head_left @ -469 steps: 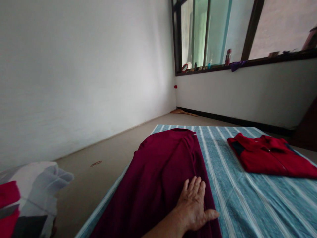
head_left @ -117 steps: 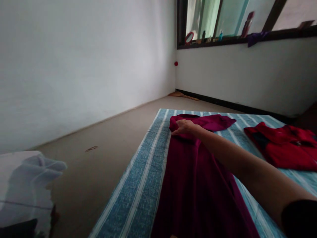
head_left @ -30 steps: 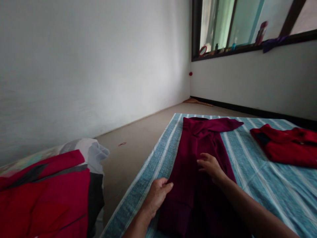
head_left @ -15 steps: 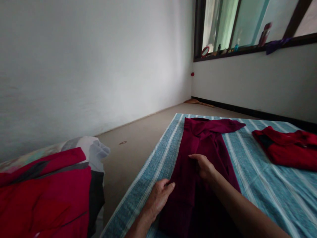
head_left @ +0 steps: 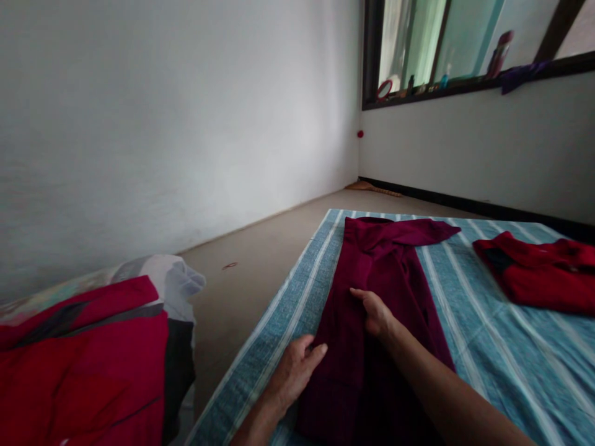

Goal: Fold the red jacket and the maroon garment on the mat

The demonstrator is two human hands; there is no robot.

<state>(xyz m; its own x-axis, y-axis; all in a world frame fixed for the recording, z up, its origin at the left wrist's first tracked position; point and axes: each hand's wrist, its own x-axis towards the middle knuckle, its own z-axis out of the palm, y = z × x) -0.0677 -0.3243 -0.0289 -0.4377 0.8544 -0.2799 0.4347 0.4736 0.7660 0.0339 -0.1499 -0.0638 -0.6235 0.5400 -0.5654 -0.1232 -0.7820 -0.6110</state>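
A folded red shirt [head_left: 539, 275] lies well to the right of the maroon garment [head_left: 376, 297], apart from it on the same blue striped mat [head_left: 488, 347]. To the left of the maroon garment, off the mat, sits a heap of red, grey and white clothes [head_left: 93, 347]. Nothing lies between the hands and the maroon garment.

The mat is spread on a bare beige floor [head_left: 260, 254] in a white-walled room; beyond the garment a dark-framed window [head_left: 446, 43] has small bottles along its sill.

The maroon garment lies lengthwise on the mat's left part, one sleeve folded across its far end. The left hand [head_left: 297, 371] rests on the garment's near left edge, fingers loosely bent, gripping nothing visible. The right hand [head_left: 376, 313] lies palm down at the garment's middle, fingers extended and flat, holding nothing.
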